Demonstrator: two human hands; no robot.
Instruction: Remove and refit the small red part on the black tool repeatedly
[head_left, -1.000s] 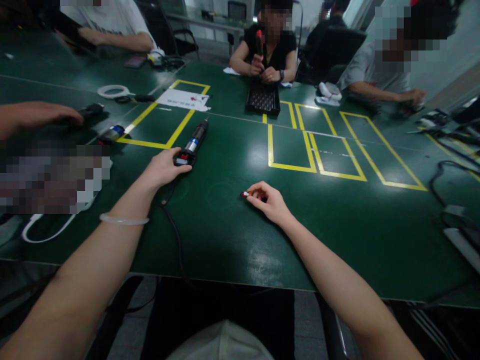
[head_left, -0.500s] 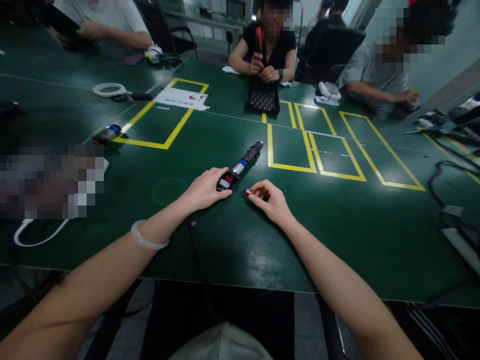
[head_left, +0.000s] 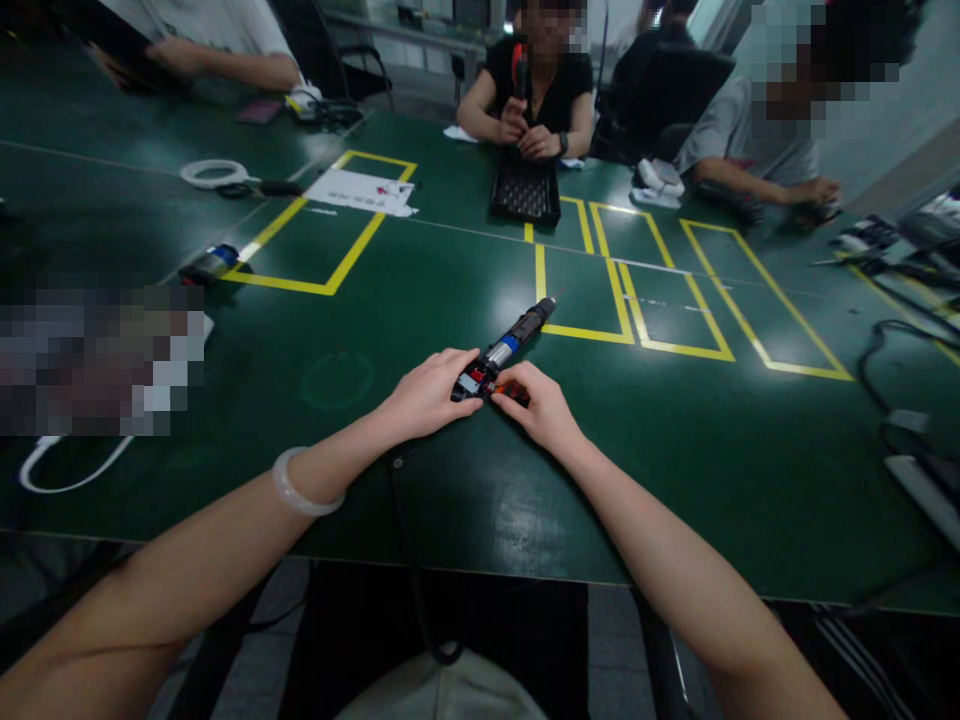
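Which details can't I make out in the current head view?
In the head view:
Small orange part: full shape, mostly covered by the right hand.
Tool: part of its near end, covered by the left hand.
White paper: print, too small and blurred.

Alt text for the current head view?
Left hand grips an elongated black tool with a silver-blue section; right hand pinches a small reddish part at its side, above a green table. Opposite, a co-worker sits behind a black tray.

Glossy green table [head_left: 675, 450], yellow tape outlines [head_left: 289, 286]; black chairs [head_left: 675, 95] beyond; pale wall [head_left: 937, 110] right; grey floor [head_left: 611, 640].
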